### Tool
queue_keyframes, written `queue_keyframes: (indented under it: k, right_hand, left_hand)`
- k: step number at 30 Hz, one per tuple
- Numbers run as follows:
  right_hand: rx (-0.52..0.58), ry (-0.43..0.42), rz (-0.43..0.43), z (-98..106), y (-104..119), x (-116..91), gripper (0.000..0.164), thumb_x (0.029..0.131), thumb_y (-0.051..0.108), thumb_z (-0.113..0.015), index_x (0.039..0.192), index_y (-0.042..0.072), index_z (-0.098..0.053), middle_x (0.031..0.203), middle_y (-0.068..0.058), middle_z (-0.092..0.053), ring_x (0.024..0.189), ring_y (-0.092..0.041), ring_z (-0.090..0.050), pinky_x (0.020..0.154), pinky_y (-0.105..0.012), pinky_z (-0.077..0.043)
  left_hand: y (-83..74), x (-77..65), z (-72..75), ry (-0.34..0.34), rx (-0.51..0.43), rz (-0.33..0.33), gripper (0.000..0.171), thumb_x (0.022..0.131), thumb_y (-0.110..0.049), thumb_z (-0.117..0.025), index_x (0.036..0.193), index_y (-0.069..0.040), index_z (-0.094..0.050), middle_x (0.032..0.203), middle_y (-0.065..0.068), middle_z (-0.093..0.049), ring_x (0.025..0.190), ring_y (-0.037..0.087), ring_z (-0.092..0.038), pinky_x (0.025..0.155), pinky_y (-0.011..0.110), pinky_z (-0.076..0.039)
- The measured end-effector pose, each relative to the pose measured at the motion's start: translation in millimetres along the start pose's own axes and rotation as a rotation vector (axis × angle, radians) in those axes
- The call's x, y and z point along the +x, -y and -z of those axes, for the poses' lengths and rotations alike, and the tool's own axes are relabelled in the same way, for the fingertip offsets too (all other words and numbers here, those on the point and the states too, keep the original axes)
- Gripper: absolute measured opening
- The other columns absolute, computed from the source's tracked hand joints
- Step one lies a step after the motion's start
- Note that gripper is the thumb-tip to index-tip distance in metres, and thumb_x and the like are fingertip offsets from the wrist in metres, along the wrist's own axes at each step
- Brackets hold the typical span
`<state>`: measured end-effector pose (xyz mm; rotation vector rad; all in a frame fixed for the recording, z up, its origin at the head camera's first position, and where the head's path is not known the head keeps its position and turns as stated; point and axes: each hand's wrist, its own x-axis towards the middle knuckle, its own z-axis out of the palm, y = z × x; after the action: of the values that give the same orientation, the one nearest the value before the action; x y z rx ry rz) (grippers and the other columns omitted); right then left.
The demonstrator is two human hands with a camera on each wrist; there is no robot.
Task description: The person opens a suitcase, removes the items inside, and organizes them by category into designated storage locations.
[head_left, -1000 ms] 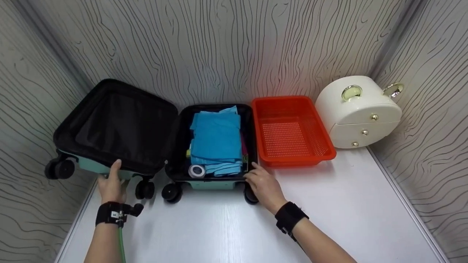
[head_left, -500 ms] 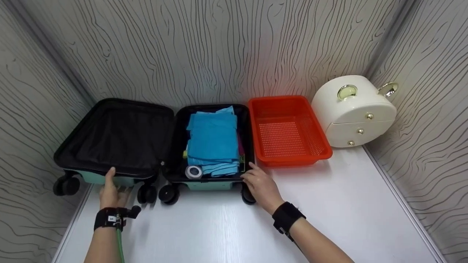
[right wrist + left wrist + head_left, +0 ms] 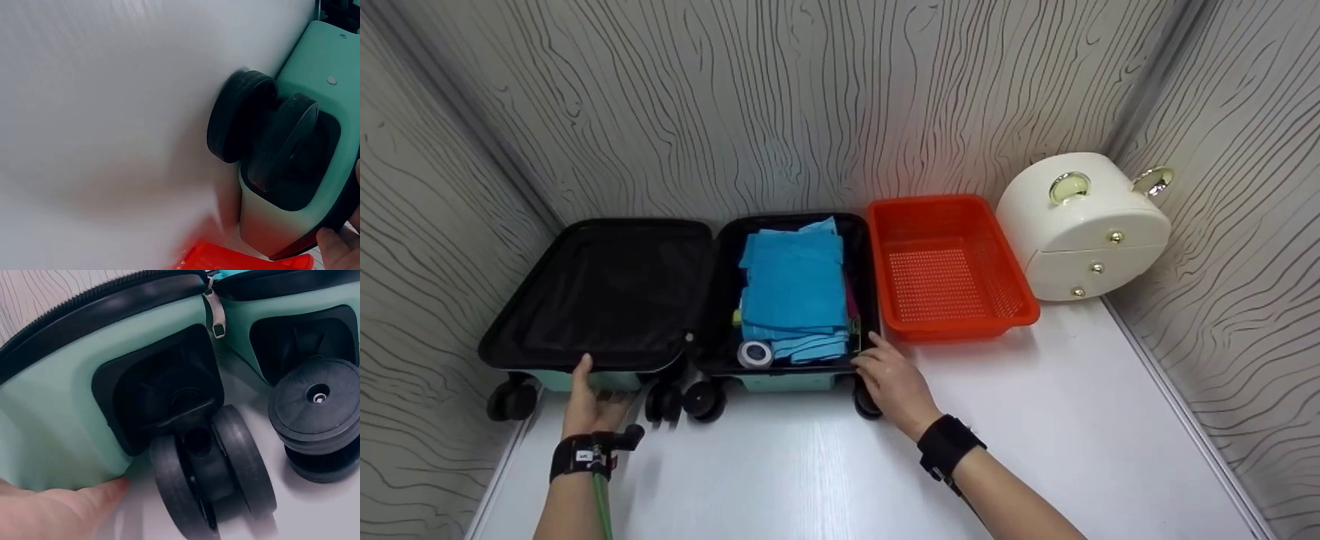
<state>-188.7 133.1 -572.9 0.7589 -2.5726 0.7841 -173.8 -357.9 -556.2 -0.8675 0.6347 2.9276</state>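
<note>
A mint-green suitcase with black lining lies spread open; its lid half (image 3: 607, 292) is on the left and its packed half (image 3: 787, 382) in the middle. My left hand (image 3: 589, 405) holds the lid's near edge, thumb up against the rim and fingers under the shell. In the left wrist view, fingers (image 3: 73, 509) show beneath the green shell beside a black wheel (image 3: 197, 478). At the packed half's near right corner, my right hand (image 3: 896, 386) grips the rim. Folded blue cloth (image 3: 795, 277) fills that half, with a small round white-rimmed container (image 3: 755, 354) at its front.
A red plastic basket (image 3: 952, 330) stands right of the suitcase. Behind it at the right is a white rounded case (image 3: 1091, 225) with gold knobs and handles. Wood-patterned walls enclose the white table (image 3: 810, 480) at the back and both sides.
The lid half has come down on the left, from raised and tilted to nearly flat, with my left hand lowering along with it. My right hand stays at the packed half's corner.
</note>
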Motion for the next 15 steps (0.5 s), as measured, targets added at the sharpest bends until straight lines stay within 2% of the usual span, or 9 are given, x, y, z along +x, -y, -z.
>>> queue_keyframes:
  k: [3, 8, 12, 15]
  right_hand:
    - [-0.005, 0.008, 0.006, 0, 0, -1, 0.019, 0.096, 0.008, -0.072, 0.113, 0.009, -0.078, 0.119, -0.006, -0.072, 0.139, -0.029, -0.049, 0.105, -0.042, -0.048]
    - [-0.013, 0.026, 0.001, 0, 0, -2, 0.023, 0.096, 0.005, -0.071, 0.117, 0.010, -0.077, 0.122, -0.007, -0.071, 0.140, -0.029, -0.048, 0.104, -0.042, -0.049]
    - [-0.013, 0.030, -0.002, -1, 1, -2, 0.024, 0.096, 0.005, -0.071, 0.118, 0.011, -0.077, 0.123, -0.006, -0.071, 0.141, -0.027, -0.047, 0.104, -0.040, -0.049]
    - [-0.015, 0.024, 0.003, -2, 2, -2, 0.023, 0.095, 0.004, -0.072, 0.116, 0.011, -0.078, 0.123, -0.007, -0.071, 0.140, -0.028, -0.048, 0.103, -0.040, -0.050]
  left_hand:
    - [0.1, -1.5, -1.8, -0.012, 0.014, 0.004, 0.091, 0.098, -0.044, -0.066, 0.157, -0.055, 0.003, 0.166, -0.015, 0.004, 0.154, 0.011, -0.007, 0.122, 0.036, -0.019]
    - [2.8, -4.7, -10.0, -0.060, 0.057, -0.025, 0.097, 0.098, -0.045, -0.065, 0.157, -0.052, 0.012, 0.167, -0.014, 0.011, 0.155, 0.013, 0.001, 0.123, 0.037, -0.015]
    - [6.1, -9.6, -19.3, -0.118, 0.200, -0.073, 0.100, 0.100, -0.040, -0.064, 0.158, -0.043, 0.018, 0.167, -0.013, 0.018, 0.155, 0.016, 0.006, 0.122, 0.037, -0.016]
    - [7.4, -14.4, -25.7, -0.135, 0.302, -0.093, 0.097, 0.104, -0.032, -0.059, 0.159, -0.036, 0.021, 0.166, -0.013, 0.020, 0.154, 0.015, 0.007, 0.122, 0.035, -0.016]
